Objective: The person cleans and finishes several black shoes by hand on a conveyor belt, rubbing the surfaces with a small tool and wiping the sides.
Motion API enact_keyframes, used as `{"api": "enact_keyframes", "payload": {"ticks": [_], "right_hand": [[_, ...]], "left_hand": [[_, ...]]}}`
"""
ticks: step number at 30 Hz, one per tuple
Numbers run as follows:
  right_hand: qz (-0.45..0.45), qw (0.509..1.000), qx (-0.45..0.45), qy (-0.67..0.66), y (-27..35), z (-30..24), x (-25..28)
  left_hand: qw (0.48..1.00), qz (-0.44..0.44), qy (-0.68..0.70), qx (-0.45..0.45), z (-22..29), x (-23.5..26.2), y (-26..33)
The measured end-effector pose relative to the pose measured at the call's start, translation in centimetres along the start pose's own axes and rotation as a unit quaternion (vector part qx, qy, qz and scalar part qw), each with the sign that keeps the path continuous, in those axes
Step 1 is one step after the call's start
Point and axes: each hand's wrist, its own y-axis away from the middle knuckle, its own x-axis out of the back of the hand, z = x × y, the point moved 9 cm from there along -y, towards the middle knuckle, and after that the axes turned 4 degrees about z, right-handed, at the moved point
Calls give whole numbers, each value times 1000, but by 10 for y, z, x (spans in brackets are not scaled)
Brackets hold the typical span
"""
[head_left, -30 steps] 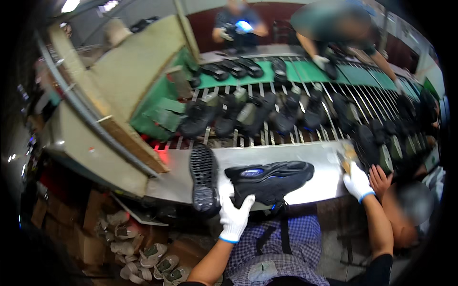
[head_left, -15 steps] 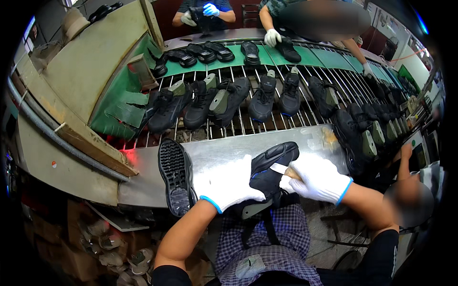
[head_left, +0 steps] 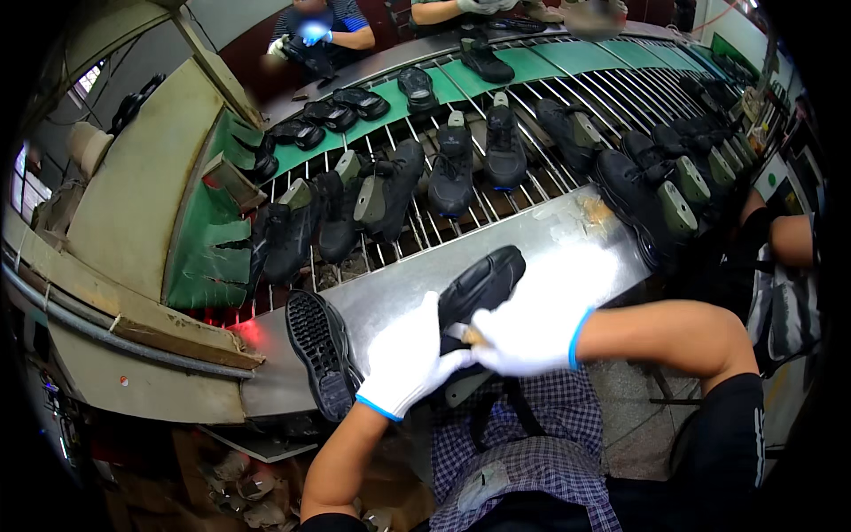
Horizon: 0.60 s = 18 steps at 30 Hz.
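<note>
Our left hand (head_left: 409, 355) had its fingers clamped on the black sneaker (head_left: 486, 279) over the metal counter (head_left: 399, 291), and our right hand (head_left: 532, 335) had its fingers closed around a small tan-handled tool (head_left: 473, 337). If the left hold became loose, we judged, the sneaker could turn and the tool could mark it wrongly. Grey-green lasts (head_left: 678, 209) sat inside several black shoes (head_left: 452, 173) on the rod rack (head_left: 581, 105).

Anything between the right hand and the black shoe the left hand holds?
Only the tan-handled tool in the right hand; nothing else visible stands between it and the black shoe in the left hand.
</note>
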Motion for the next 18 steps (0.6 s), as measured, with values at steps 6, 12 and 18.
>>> {"api": "enact_keyframes", "payload": {"ticks": [6, 12, 18], "right_hand": [[-23, 989, 128, 75, 24, -28, -6], [131, 982, 87, 102, 24, 59, 12], [272, 950, -113, 104, 62, 189, 22]], "left_hand": [[994, 18, -99, -42, -3, -17, 0], [994, 10, -95, -44, 1, -16, 4], [996, 5, -76, -47, 13, -4, -3]]}}
